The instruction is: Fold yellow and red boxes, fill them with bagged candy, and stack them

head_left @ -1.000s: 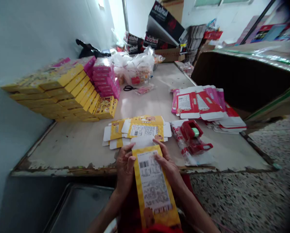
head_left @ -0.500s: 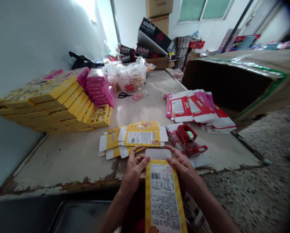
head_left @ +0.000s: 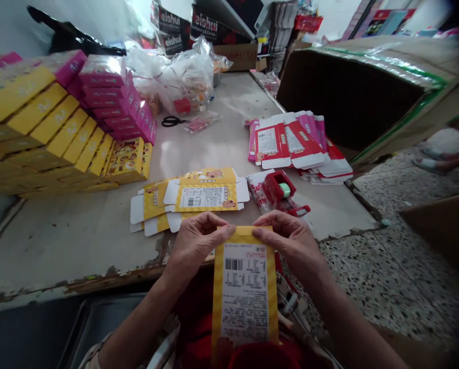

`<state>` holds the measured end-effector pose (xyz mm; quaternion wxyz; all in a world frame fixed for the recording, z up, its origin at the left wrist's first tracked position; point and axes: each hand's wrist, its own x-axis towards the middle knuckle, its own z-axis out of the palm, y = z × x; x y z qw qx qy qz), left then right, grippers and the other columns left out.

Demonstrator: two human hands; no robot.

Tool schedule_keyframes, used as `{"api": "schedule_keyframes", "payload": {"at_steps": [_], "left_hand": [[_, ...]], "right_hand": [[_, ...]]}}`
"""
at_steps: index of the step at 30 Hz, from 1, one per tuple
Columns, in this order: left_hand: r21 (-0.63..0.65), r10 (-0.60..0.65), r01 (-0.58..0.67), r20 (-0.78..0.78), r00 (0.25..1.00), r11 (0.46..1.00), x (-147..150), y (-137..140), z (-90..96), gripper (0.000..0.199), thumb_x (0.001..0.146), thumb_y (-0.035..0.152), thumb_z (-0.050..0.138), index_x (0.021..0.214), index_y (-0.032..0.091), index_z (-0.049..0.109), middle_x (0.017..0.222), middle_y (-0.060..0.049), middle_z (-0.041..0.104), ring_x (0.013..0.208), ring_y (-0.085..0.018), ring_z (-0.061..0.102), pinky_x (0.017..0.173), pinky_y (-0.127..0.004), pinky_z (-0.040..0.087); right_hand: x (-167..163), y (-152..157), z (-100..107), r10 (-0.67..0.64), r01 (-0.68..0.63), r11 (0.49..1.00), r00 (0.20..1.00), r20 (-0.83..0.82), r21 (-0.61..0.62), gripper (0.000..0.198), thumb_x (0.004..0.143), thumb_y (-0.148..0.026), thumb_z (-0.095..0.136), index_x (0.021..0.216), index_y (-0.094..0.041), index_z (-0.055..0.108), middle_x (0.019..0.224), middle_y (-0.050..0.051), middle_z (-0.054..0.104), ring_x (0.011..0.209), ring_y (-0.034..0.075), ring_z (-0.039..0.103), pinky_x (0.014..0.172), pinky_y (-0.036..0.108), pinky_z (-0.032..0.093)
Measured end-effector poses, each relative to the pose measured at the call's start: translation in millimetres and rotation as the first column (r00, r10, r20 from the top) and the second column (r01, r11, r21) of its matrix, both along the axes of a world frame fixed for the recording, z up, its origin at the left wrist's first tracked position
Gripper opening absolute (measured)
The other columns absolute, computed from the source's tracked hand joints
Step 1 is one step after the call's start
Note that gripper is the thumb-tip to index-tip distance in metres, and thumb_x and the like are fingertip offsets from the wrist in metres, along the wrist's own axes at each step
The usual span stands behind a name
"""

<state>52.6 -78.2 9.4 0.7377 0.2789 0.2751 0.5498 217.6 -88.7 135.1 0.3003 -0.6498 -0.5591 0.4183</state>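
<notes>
A yellow carton [head_left: 246, 292] with a printed white label and barcode stands over my lap, its top end toward the table. My left hand [head_left: 196, 241] pinches the top left corner between thumb and fingers. At the top right corner my right hand [head_left: 285, 238] grips it the same way. The white end flap no longer shows, and the top edge looks folded over. Just beyond my hands lie several flat yellow cartons [head_left: 198, 192] in a loose pile. A red tape dispenser [head_left: 281, 189] with a pale green roll sits to their right.
Stacked yellow boxes [head_left: 48, 128] and pink boxes [head_left: 114, 97] fill the table's left side. Flat red cartons [head_left: 291, 143] lie at the right edge, near a large open cardboard box [head_left: 367, 97]. Black scissors [head_left: 172, 121] and plastic bags [head_left: 186, 77] are farther back.
The white flap at the carton's top end stood up before and is now folded down. Both hands have closed in on that edge. My view has tilted down and shifted right.
</notes>
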Motion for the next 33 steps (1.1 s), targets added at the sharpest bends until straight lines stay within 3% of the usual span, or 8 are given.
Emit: {"api": "schedule_keyframes", "payload": {"at_steps": [7,13,16,18,21,24,27,33], "left_hand": [[0.064,-0.012,0.016,-0.061,0.998,0.998,-17,4,0.2,0.025,0.084,0.04,0.081,0.083,0.016,0.074,0.083,-0.004,0.077,0.075,-0.013,0.069,0.068,-0.019,0.054],[0.004,-0.208,0.214,0.244,0.947,0.977,-1,-30,-15.6,0.041,0.081,0.034,0.084,0.106,0.026,0.053,0.09,0.001,0.075,0.071,-0.017,0.072,0.064,-0.028,0.06],[-0.091,-0.106,0.129,0.22,0.97,0.987,7,-34,-3.2,0.039,0.085,0.034,0.08,0.104,0.026,0.047,0.09,0.002,0.073,0.063,-0.015,0.07,0.057,-0.025,0.059],[-0.098,-0.027,0.044,0.169,0.985,0.994,1,-25,7.9,0.038,0.085,0.036,0.079,0.103,0.026,0.047,0.086,0.002,0.071,0.059,-0.016,0.07,0.052,-0.025,0.058],[-0.053,0.232,-0.228,0.101,0.968,0.972,-18,0,18.9,0.035,0.084,0.035,0.08,0.101,0.026,0.05,0.082,0.003,0.07,0.059,-0.016,0.069,0.05,-0.023,0.057],[0.027,0.423,-0.425,0.059,0.904,0.905,-29,15,19.9,0.034,0.082,0.031,0.082,0.098,0.025,0.053,0.089,0.003,0.07,0.068,-0.015,0.071,0.057,-0.022,0.058],[0.078,0.319,-0.319,0.014,0.948,0.945,-25,12,12.9,0.034,0.08,0.034,0.083,0.097,0.024,0.055,0.092,0.001,0.072,0.073,-0.017,0.072,0.061,-0.024,0.059],[0.111,0.24,-0.23,-0.085,0.967,0.967,-14,-5,-0.7,0.033,0.082,0.04,0.08,0.099,0.022,0.058,0.103,-0.003,0.071,0.082,-0.018,0.071,0.066,-0.025,0.057]], "right_hand": [[1,8,2,-0.073,0.062,0.995,0.986,-0.152,-0.078,0.022,0.07,-0.035,0.092,0.074,-0.02,0.076,0.068,0.0,0.074,0.058,0.01,0.063,0.056,0.02,0.051],[13,-10,-15,0.059,-0.067,0.995,0.992,-0.115,-0.069,0.027,0.07,-0.029,0.092,0.095,-0.028,0.082,0.11,0.004,0.08,0.095,0.019,0.075,0.082,0.031,0.061],[10,-17,-4,0.12,-0.124,0.991,0.991,0.066,0.045,0.024,0.078,-0.034,0.087,0.101,-0.029,0.081,0.119,0.005,0.078,0.107,0.023,0.073,0.09,0.036,0.06],[16,-14,17,0.139,-0.171,0.977,0.965,0.224,0.129,0.039,0.084,-0.037,0.082,0.122,-0.031,0.076,0.129,0.006,0.073,0.116,0.025,0.069,0.095,0.04,0.058],[43,7,56,-0.088,-0.083,0.937,0.883,0.461,0.338,0.051,0.091,-0.047,0.074,0.138,-0.03,0.066,0.124,0.008,0.075,0.108,0.026,0.069,0.093,0.042,0.056],[74,34,77,-0.15,-0.047,0.96,0.749,0.646,0.277,0.043,0.082,-0.059,0.076,0.1,-0.021,0.082,0.099,0.008,0.079,0.094,0.027,0.067,0.086,0.04,0.052],[88,51,72,-0.02,-0.016,0.998,0.829,0.56,0.06,0.045,0.074,-0.063,0.079,0.08,-0.018,0.079,0.081,0.005,0.076,0.079,0.022,0.064,0.078,0.035,0.049],[72,47,53,-0.181,0.115,0.974,0.915,0.36,0.196,0.041,0.059,-0.053,0.091,0.069,-0.017,0.074,0.07,0.003,0.071,0.069,0.017,0.061,0.072,0.032,0.048]]}}
